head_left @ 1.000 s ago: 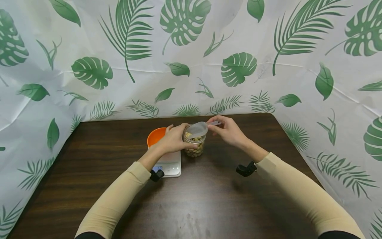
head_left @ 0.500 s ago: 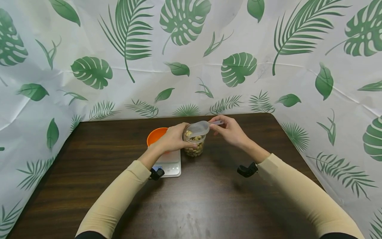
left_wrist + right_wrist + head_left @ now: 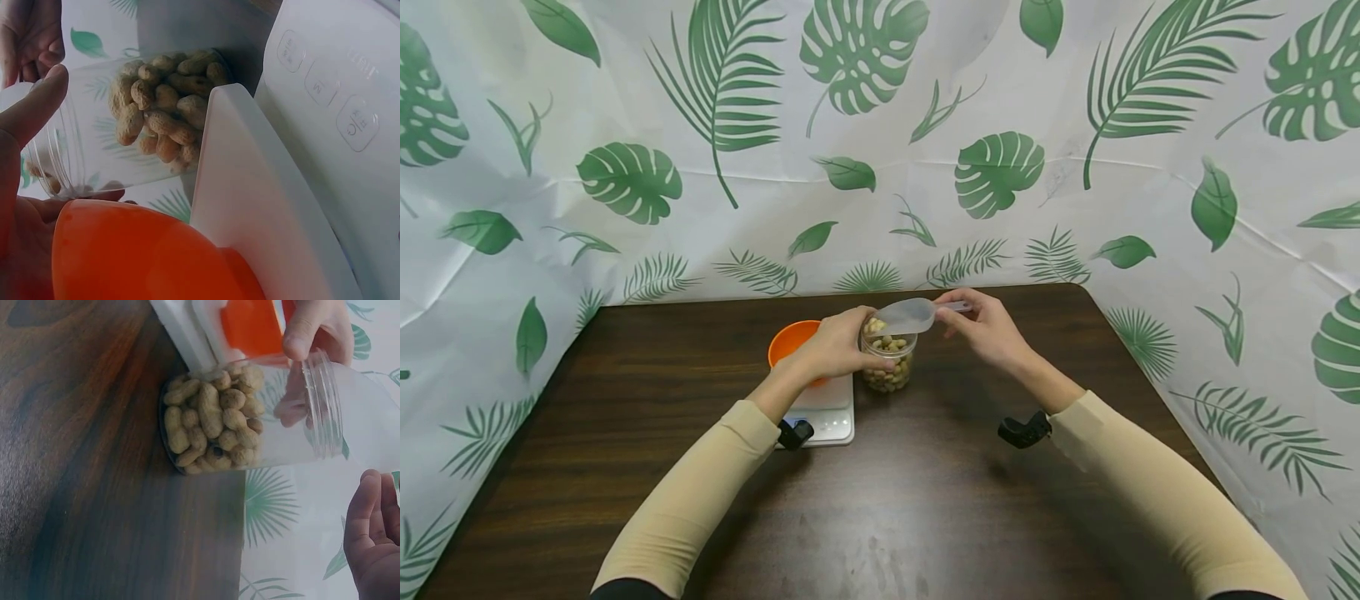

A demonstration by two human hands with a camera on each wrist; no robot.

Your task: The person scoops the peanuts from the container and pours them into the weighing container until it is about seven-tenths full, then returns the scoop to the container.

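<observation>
A clear jar (image 3: 889, 360) of unshelled peanuts (image 3: 212, 419) stands upright on the dark table. My left hand (image 3: 835, 346) grips it near the rim, thumb on the near side and fingers round the far side. Over the jar's mouth lies a translucent scoop (image 3: 913, 316), its tip at the left of the opening. My right hand (image 3: 988, 327) pinches the scoop's handle to the right of the jar. In the left wrist view, a few peanuts show at the scoop's end by the jar mouth.
Left of the jar, an orange bowl (image 3: 790, 340) sits on a white kitchen scale (image 3: 831, 425), partly behind my left hand and forearm. The brown table (image 3: 880, 508) ends at a leaf-printed white sheet (image 3: 910, 242) behind.
My right hand has drawn the scoop slightly to the right and up over the jar mouth, uncovering more peanuts below. The left hand and jar have stayed in place.
</observation>
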